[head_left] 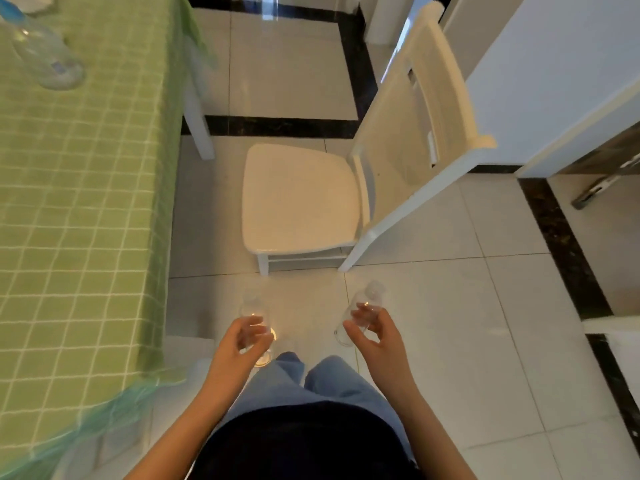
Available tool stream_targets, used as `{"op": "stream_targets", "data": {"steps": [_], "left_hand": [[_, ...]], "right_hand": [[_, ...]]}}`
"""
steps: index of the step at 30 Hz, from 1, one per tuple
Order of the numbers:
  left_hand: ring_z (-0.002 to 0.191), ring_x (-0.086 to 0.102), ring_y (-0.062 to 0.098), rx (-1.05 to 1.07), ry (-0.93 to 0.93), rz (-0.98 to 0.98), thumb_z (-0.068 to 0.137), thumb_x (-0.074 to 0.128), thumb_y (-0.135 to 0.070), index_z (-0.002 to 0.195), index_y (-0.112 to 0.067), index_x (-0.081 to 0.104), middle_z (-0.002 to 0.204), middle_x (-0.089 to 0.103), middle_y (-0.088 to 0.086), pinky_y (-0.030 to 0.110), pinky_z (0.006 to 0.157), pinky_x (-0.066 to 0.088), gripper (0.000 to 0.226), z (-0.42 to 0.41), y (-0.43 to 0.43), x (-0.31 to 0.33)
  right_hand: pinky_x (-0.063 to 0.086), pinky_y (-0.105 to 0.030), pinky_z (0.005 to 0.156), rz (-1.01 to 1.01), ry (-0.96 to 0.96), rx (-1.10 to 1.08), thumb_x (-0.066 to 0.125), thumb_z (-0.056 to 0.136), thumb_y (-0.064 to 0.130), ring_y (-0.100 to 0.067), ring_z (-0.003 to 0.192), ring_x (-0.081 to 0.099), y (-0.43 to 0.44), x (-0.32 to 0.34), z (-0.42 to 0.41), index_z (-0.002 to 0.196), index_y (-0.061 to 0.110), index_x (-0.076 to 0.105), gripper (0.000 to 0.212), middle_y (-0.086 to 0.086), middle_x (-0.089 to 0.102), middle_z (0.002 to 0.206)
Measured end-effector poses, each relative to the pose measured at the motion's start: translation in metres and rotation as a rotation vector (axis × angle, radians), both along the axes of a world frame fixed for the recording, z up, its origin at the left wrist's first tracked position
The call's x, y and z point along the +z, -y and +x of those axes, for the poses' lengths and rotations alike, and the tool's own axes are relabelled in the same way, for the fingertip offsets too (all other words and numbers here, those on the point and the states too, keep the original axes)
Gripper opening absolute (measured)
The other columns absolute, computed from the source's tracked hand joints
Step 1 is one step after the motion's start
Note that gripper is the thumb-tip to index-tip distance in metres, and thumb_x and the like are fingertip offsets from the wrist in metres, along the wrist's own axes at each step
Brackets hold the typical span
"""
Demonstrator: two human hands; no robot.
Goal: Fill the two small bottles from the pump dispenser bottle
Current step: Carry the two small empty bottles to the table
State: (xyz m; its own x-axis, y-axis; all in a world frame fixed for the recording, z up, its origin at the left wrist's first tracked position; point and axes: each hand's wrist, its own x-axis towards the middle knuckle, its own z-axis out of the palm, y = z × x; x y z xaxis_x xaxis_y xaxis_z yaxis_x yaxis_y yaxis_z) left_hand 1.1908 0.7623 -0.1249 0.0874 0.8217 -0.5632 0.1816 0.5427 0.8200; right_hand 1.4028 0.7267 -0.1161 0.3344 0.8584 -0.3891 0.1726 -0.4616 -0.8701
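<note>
Beside table edge: hands grip small bottles; chair ahead.

A clear small bottle is gripped in the left hand at seven o'clock, and a second small bottle in the right hand at five o'clock. The pump dispenser bottle is seen at ten o'clock on the green-checked bench.

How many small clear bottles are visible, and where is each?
2. One small bottle is held in the left hand, the other small bottle in the right hand. The larger pump bottle on the table is not counted; none seems hidden.
</note>
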Motion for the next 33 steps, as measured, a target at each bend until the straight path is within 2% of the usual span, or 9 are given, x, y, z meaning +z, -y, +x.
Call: {"op": "stream_targets", "data": {"steps": [3, 4, 7, 10, 14, 20, 24, 28, 33], "left_hand": [[0.105, 0.057, 0.026, 0.077, 0.009, 0.01, 0.086, 0.061, -0.009, 0.114, -0.011, 0.053, 0.112, 0.061, 0.012, 0.04, 0.092, 0.047, 0.029, -0.006, -0.029, 0.007], [0.105, 0.057, 0.027, 0.11, 0.013, 0.009, 0.086, 0.061, -0.008, 0.114, -0.011, 0.053, 0.113, 0.061, 0.012, 0.04, 0.092, 0.047, 0.029, -0.008, -0.036, 0.008], [0.106, 0.058, 0.029, 0.219, 0.023, -0.009, 0.086, 0.061, -0.006, 0.112, -0.009, 0.055, 0.111, 0.062, 0.014, 0.044, 0.093, 0.046, 0.027, -0.011, -0.053, 0.006], [0.106, 0.059, 0.029, 0.321, 0.022, -0.021, 0.086, 0.061, -0.005, 0.111, -0.008, 0.056, 0.109, 0.064, 0.013, 0.044, 0.092, 0.046, 0.026, -0.011, -0.071, 0.003], [0.103, 0.059, 0.028, 0.438, 0.01, -0.008, 0.086, 0.06, -0.003, 0.109, -0.011, 0.056, 0.109, 0.064, 0.013, 0.028, 0.08, 0.046, 0.025, -0.003, -0.105, 0.001], [0.102, 0.059, 0.026, 0.644, 0.017, 0.049, 0.086, 0.06, -0.003, 0.11, -0.009, 0.057, 0.11, 0.063, 0.013, 0.027, 0.082, 0.044, 0.025, 0.011, -0.162, 0.01], [0.101, 0.061, 0.025, 0.762, 0.012, 0.062, 0.084, 0.063, -0.004, 0.103, -0.018, 0.059, 0.107, 0.065, 0.008, 0.035, 0.089, 0.044, 0.024, 0.011, -0.179, 0.014], [0.098, 0.062, 0.021, 0.861, 0.011, 0.063, 0.082, 0.065, -0.005, 0.095, -0.027, 0.06, 0.101, 0.067, 0.001, 0.034, 0.087, 0.046, 0.026, 0.002, -0.192, 0.014], [0.093, 0.062, 0.021, 0.951, 0.035, 0.067, 0.082, 0.066, -0.007, 0.096, -0.026, 0.06, 0.097, 0.067, 0.002, 0.03, 0.083, 0.047, 0.024, -0.025, -0.2, 0.014]], "right_hand": [[0.045, -0.001, 0.068, -0.008, -0.016, 0.047, 0.06, 0.088, -0.003, -0.014, 0.094, 0.059, -0.036, -0.002, 0.002, 0.121, -0.005, 0.051, 0.035, -0.019, 0.061, 0.116], [0.045, -0.001, 0.067, -0.015, -0.026, 0.061, 0.06, 0.088, -0.003, -0.016, 0.095, 0.059, -0.049, 0.0, 0.001, 0.121, -0.003, 0.052, 0.034, -0.019, 0.061, 0.116], [0.046, -0.002, 0.068, 0.003, -0.04, 0.142, 0.065, 0.087, 0.007, -0.014, 0.098, 0.059, -0.091, 0.003, 0.0, 0.111, 0.013, 0.055, 0.027, -0.005, 0.064, 0.107], [0.047, -0.005, 0.068, -0.011, -0.044, 0.213, 0.067, 0.086, 0.011, -0.014, 0.099, 0.06, -0.135, 0.002, -0.001, 0.107, 0.017, 0.057, 0.025, -0.001, 0.065, 0.104], [0.047, -0.013, 0.074, -0.029, -0.035, 0.336, 0.068, 0.086, 0.015, -0.011, 0.097, 0.06, -0.198, -0.005, 0.0, 0.106, 0.02, 0.056, 0.024, 0.003, 0.065, 0.102], [0.044, -0.002, 0.066, -0.019, -0.023, 0.559, 0.068, 0.085, 0.012, 0.003, 0.094, 0.056, -0.293, -0.003, 0.001, 0.097, 0.03, 0.054, 0.026, 0.011, 0.063, 0.097], [0.041, 0.0, 0.068, -0.04, 0.003, 0.687, 0.069, 0.085, 0.016, 0.01, 0.091, 0.057, -0.335, 0.001, -0.009, 0.095, 0.034, 0.054, 0.026, 0.015, 0.063, 0.099], [0.041, 0.0, 0.069, -0.052, 0.012, 0.794, 0.069, 0.084, 0.02, 0.016, 0.087, 0.056, -0.362, 0.003, -0.032, 0.094, 0.03, 0.056, 0.019, 0.015, 0.064, 0.098], [0.042, -0.002, 0.069, -0.073, 0.014, 0.871, 0.069, 0.084, 0.02, 0.007, 0.09, 0.059, -0.38, 0.002, -0.076, 0.095, 0.02, 0.059, 0.015, 0.009, 0.064, 0.095]]}}
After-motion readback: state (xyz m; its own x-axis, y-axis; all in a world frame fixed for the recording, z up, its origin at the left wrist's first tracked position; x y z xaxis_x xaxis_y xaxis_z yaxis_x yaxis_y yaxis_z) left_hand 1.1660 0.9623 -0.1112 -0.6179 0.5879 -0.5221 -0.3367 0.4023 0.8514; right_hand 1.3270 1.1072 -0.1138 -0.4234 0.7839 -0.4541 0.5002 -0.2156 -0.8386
